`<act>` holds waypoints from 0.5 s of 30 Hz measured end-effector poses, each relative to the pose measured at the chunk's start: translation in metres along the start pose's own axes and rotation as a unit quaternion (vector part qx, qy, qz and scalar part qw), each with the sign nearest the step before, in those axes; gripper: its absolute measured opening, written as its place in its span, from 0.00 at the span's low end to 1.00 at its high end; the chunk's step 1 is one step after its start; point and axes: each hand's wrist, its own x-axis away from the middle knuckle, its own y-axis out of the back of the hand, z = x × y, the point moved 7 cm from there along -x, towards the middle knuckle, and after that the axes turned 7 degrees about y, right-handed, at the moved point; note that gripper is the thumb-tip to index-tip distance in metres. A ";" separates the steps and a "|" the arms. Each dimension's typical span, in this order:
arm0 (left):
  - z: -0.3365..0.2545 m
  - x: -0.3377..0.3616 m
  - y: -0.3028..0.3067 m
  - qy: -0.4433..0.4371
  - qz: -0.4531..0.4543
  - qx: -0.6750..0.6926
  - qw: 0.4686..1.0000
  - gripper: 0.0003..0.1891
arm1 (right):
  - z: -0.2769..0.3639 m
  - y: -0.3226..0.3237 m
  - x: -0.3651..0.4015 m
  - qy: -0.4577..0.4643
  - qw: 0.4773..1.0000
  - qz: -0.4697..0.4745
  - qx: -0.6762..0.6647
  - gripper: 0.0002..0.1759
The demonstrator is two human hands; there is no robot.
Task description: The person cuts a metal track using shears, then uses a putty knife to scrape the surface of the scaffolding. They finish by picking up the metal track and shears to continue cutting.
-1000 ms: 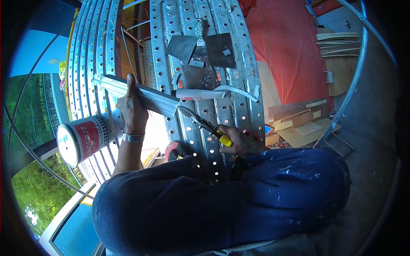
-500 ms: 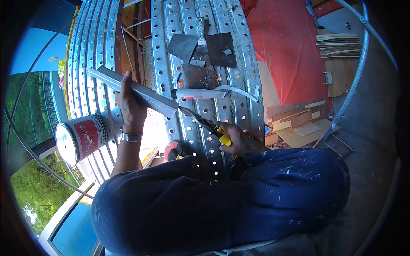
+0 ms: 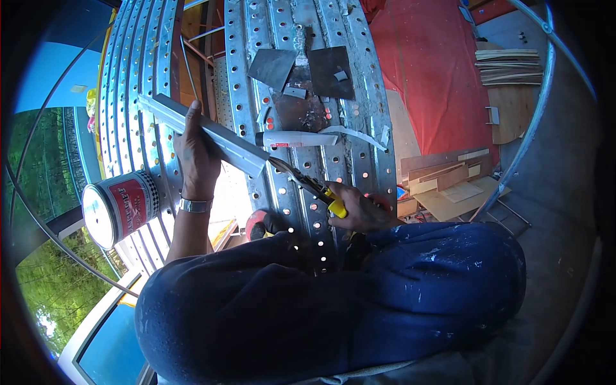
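My left hand is wrapped around a long grey metal profile, thumb on top, and holds it slanting down to the right. In my right hand are tin snips with yellow handles. Their jaws are right at the profile's lower right end. Beneath lies a perforated metal plank. Just beyond the profile's end, a white tube with a dark cap rests on that plank, beside a curled pale strip.
Dark square plates and small offcuts lie farther up the plank. A red-labelled can stands at left on a second perforated plank. Wood pieces and a red sheet are at right, near a curved metal tube.
The profile has shifted slightly right and down in my left hand's grip. The snips' jaws have come up against its end, while my right hand has barely moved.
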 end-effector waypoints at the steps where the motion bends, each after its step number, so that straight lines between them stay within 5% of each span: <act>1: -0.003 0.000 0.001 -0.023 -0.001 -0.028 0.999 0.14 | 0.001 0.000 0.001 -0.008 1.000 -0.002 0.005 0.42; 7: -0.016 0.005 0.007 -0.143 -0.011 -0.164 0.976 0.16 | 0.005 0.001 0.002 -0.022 0.999 0.017 -0.023 0.42; 12: -0.017 0.009 0.004 -0.155 -0.023 -0.163 0.974 0.14 | 0.000 -0.002 0.000 -0.004 0.999 0.006 -0.036 0.38; 15: -0.021 0.011 0.002 -0.297 0.007 -0.346 0.890 0.16 | -0.007 -0.006 -0.001 0.013 1.000 -0.008 -0.019 0.33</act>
